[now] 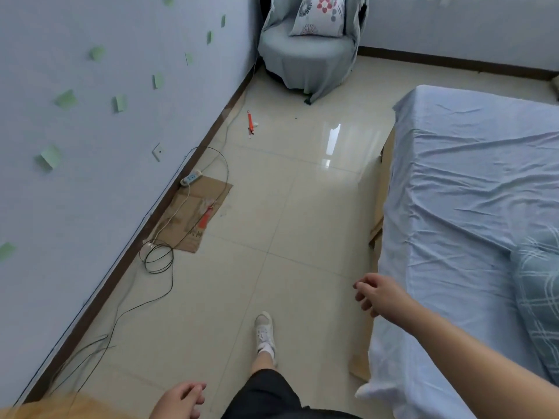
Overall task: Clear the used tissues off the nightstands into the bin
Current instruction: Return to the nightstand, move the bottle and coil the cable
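walked between bed (472, 182) and wall, nothing carried.
left hand (181, 399), right hand (373, 293) loosely curled, empty; risked tripping on cable (158, 260).

Bare arms, black shorts (266, 394), white sock and sneaker (264, 329)

Left hand (181, 400) and right hand (376, 294) empty, tiled floor (296, 225), bed (472, 189) right

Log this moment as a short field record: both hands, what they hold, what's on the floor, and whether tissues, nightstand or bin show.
left hand: low, fingers loosely curled, nothing held
right hand: out in front beside the bed, grip empty
floor: power strip, flattened cardboard, coiled black cable, orange tool
far corner: covered chair with floral pillow
tissues, nightstand, bin: none in view
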Action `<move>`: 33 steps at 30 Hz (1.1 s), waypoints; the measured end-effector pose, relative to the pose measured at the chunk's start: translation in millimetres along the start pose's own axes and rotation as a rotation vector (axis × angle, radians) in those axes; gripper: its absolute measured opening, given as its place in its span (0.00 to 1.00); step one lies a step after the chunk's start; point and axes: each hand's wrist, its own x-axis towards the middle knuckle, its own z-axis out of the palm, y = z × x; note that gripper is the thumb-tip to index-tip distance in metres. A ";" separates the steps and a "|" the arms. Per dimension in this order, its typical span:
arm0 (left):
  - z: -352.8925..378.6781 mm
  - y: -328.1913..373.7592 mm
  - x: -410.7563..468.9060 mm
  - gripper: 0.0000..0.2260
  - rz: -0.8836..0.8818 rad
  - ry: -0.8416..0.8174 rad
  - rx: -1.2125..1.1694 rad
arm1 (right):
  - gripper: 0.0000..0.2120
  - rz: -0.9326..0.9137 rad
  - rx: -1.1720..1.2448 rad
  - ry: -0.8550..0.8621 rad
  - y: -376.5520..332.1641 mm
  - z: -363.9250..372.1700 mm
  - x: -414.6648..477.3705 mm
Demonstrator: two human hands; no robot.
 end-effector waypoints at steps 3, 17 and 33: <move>-14.0 90.4 51.2 0.07 0.038 -0.031 0.021 | 0.08 0.079 -0.037 -0.006 -24.8 -4.9 42.3; 1.1 519.9 245.3 0.09 0.376 -0.113 0.092 | 0.11 0.487 0.017 -0.032 -30.7 -83.6 201.9; 82.3 777.6 387.2 0.08 0.200 -0.116 0.159 | 0.08 0.126 0.241 0.132 -332.2 -354.6 528.4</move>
